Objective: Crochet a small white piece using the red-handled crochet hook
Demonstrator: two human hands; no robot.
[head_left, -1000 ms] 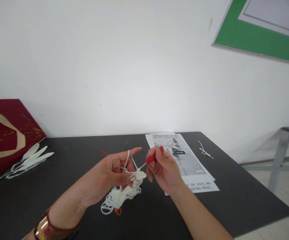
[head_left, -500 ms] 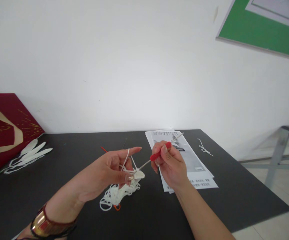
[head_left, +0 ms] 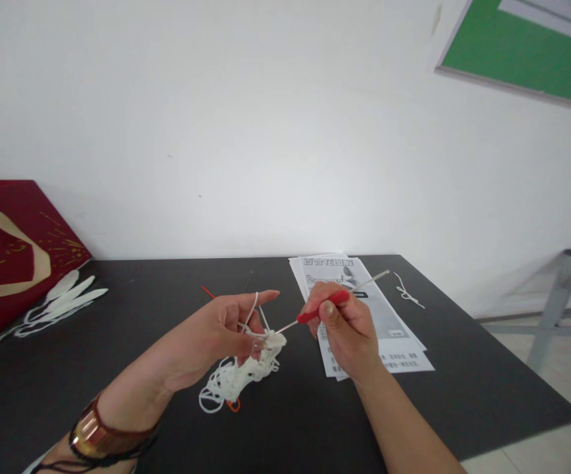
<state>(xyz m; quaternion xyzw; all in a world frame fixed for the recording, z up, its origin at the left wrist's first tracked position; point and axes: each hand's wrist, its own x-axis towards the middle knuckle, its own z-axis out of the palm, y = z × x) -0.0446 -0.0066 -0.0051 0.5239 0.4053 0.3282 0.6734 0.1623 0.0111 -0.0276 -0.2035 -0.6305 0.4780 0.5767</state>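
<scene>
Between thumb and fingers, my left hand [head_left: 226,329] pinches a small white crochet piece [head_left: 276,341]. A strand of white yarn loops over its outstretched index finger. A loose tangle of white yarn [head_left: 230,380] hangs below onto the dark table. My right hand [head_left: 347,332] grips the red handle of a crochet hook [head_left: 322,307]. The hook's thin metal tip meets the crochet piece beside my left thumb; whether it is inside a stitch I cannot tell. Its other metal end sticks out to the upper right.
Printed sheets [head_left: 379,329] lie under and behind my right hand. A short white yarn piece [head_left: 408,294] is on the black table [head_left: 483,388] at right. White crocheted petals [head_left: 70,299] lie at left by a dark red bag [head_left: 13,243]. A white wall stands behind.
The crochet hook has turned in my right hand to a flatter angle, its rear end reaching further right. My left hand keeps its pinch on the crochet piece. The view has shifted slightly.
</scene>
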